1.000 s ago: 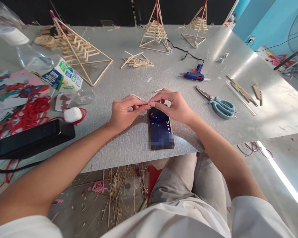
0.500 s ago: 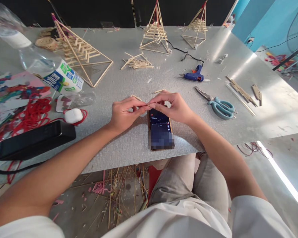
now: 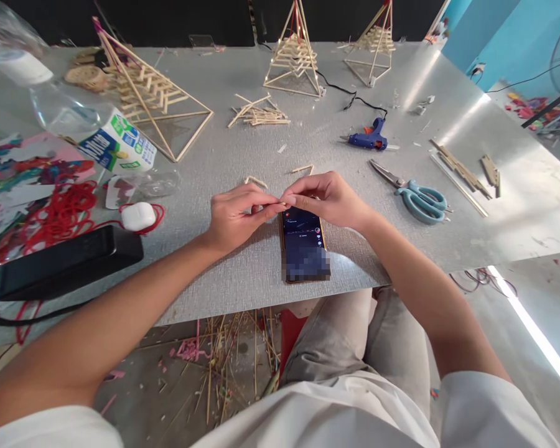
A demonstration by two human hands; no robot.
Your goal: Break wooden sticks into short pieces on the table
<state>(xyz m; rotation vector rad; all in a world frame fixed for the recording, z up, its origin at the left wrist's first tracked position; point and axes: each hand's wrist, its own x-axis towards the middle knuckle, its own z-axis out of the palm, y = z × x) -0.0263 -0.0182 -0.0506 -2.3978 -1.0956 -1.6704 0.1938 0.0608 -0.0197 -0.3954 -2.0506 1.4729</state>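
My left hand (image 3: 237,214) and my right hand (image 3: 329,198) meet fingertip to fingertip over the grey table (image 3: 242,155), just above the top of a smartphone (image 3: 303,245) lying face up with its screen lit. Both hands are closed in a pinch on a small thin wooden stick piece (image 3: 280,200), mostly hidden by the fingers. Short stick bits (image 3: 255,181) lie just beyond the left hand, and another short stick bit (image 3: 302,168) lies beyond the right.
Scissors (image 3: 415,196) and a blue glue gun (image 3: 368,138) lie to the right. Three stick pyramids (image 3: 294,56) stand at the back, with a stick pile (image 3: 259,114). At left: a plastic bottle (image 3: 74,118), red cord (image 3: 60,211), white earbud case (image 3: 138,216), black box (image 3: 65,261).
The hands stay pinched together with only small finger shifts. The view has shifted slightly.
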